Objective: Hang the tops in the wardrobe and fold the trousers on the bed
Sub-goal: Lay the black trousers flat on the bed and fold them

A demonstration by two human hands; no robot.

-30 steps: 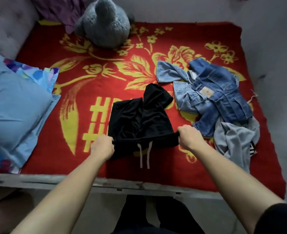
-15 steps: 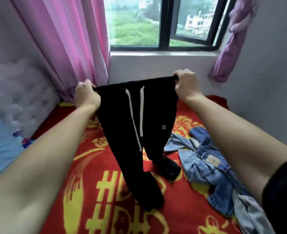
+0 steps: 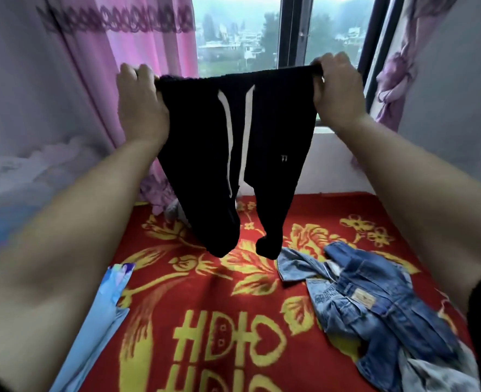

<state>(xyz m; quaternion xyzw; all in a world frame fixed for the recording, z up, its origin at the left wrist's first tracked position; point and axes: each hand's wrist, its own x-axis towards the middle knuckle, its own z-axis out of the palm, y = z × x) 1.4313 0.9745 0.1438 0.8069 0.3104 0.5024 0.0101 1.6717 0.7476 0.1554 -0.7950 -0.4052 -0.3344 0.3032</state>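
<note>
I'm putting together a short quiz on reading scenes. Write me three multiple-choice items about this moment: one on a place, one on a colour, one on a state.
1. Where does the denim pile lie?
A. On the red blanket, right of the hanging trouser legs
B. On the window sill
C. On the blue pillow

2. What colour are the drawstrings of the black trousers?
A. Red
B. White
C. Yellow

3. What state are the black trousers in?
A. Folded flat on the bed
B. On a hanger
C. Held up by the waistband, legs hanging

Answers:
1 A: the denim lies bunched on the blanket at the right.
2 B: two white cords hang down the black front.
3 C: the left hand and right hand each grip one end of the waistband.
</note>
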